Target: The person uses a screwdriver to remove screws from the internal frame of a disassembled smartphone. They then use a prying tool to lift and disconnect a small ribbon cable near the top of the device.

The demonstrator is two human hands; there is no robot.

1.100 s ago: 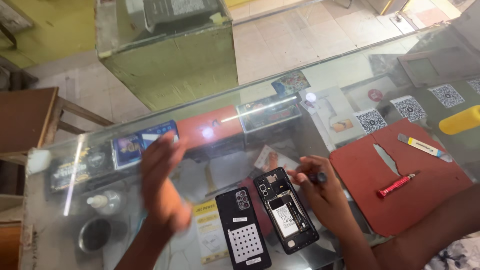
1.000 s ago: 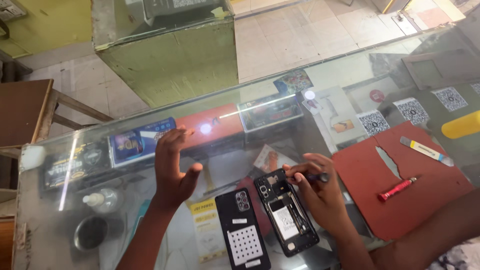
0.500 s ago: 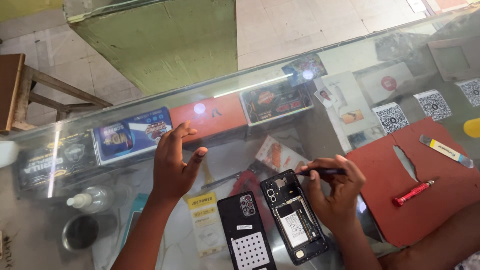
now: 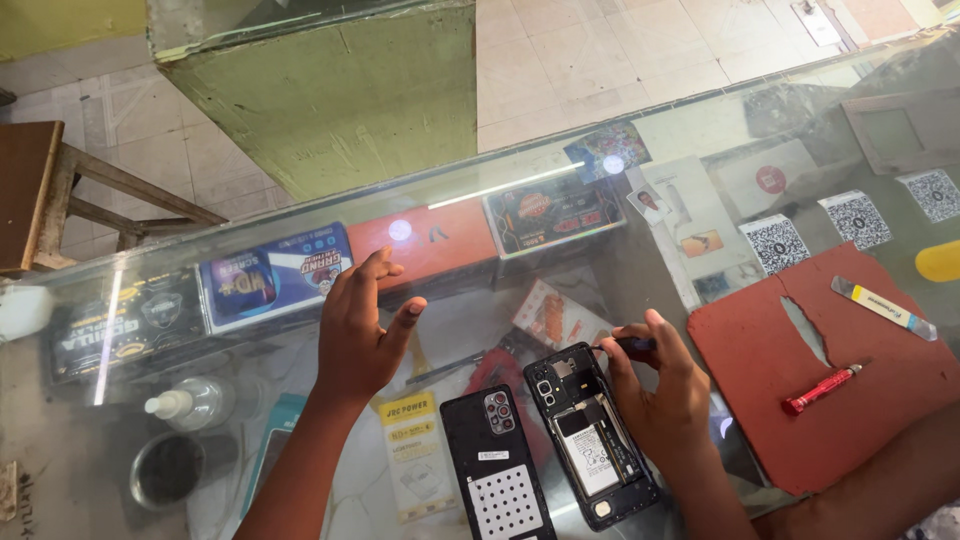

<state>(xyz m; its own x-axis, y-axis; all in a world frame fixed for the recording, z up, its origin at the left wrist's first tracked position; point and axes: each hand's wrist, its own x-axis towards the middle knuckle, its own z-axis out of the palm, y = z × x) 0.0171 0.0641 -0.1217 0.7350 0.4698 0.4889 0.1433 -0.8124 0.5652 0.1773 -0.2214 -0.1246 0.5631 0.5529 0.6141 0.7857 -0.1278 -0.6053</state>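
Observation:
An opened black smartphone [image 4: 588, 434] lies on the glass counter [image 4: 300, 230], its battery and circuit board exposed. Its removed black back cover [image 4: 497, 464] lies just left of it, inner side up. My right hand [image 4: 662, 395] rests on the phone's right edge and grips a small dark screwdriver [image 4: 628, 344], whose tip points at the phone's top right corner. My left hand [image 4: 360, 330] hovers above the glass left of the phone, fingers spread, holding nothing.
A red mat [image 4: 800, 390] at right carries a red screwdriver [image 4: 820, 389], a metal pry tool [image 4: 806, 330] and a flat plastic tool [image 4: 883, 307]. Boxes and cards show under the glass. A small bottle [image 4: 190, 403] and round dish [image 4: 165, 468] sit at left; a wooden stool [image 4: 40, 195] stands beyond.
My left hand rose from low beside the back cover and now hovers spread over the glass. The view tilted and shifted. My right hand stayed on the phone with the screwdriver.

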